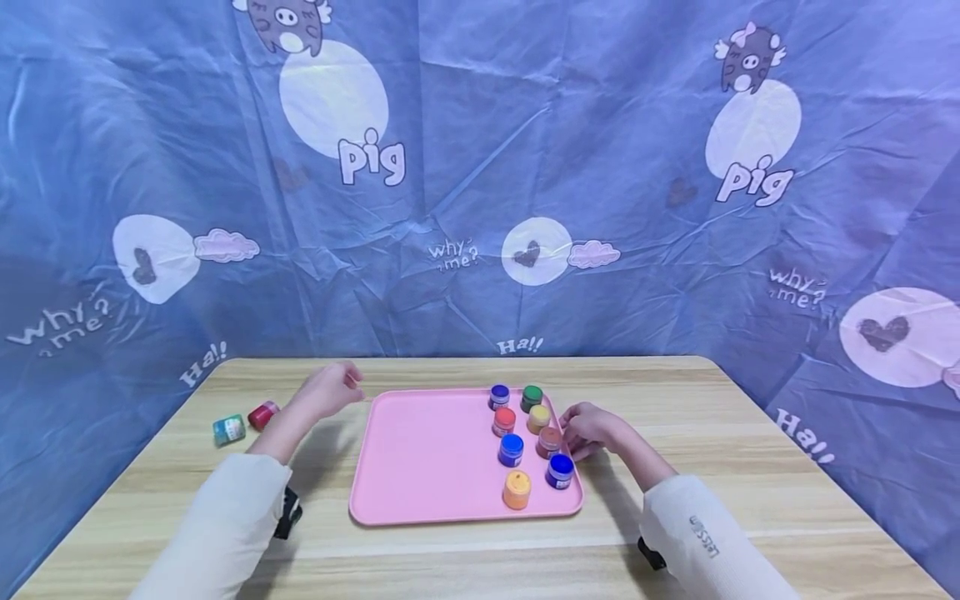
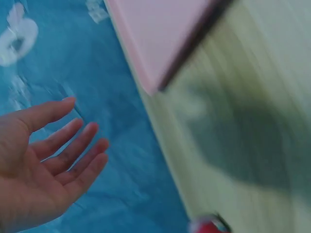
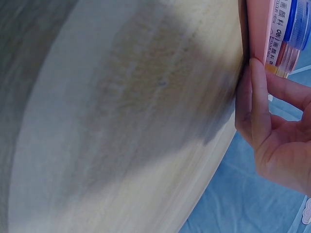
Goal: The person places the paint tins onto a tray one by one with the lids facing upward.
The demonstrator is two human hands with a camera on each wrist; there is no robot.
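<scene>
A pink tray (image 1: 427, 458) lies on the table with several small paint jars standing along its right part, among them an orange-yellow jar (image 1: 517, 490), a red jar (image 1: 504, 422) and a brown jar (image 1: 549, 442). My right hand (image 1: 592, 429) is at the tray's right edge beside the brown jar. In the right wrist view, its fairly straight fingers (image 3: 261, 104) touch the outer side of the tray rim. My left hand (image 1: 330, 392) hovers over the table just left of the tray's far left corner. Its loosely spread fingers hold nothing in the left wrist view.
A teal jar (image 1: 228, 430) and a crimson jar (image 1: 263, 415) lie on the table (image 1: 435, 567) left of my left forearm. Behind the table's far edge hangs a blue printed cloth (image 1: 465, 167), which also spans both sides.
</scene>
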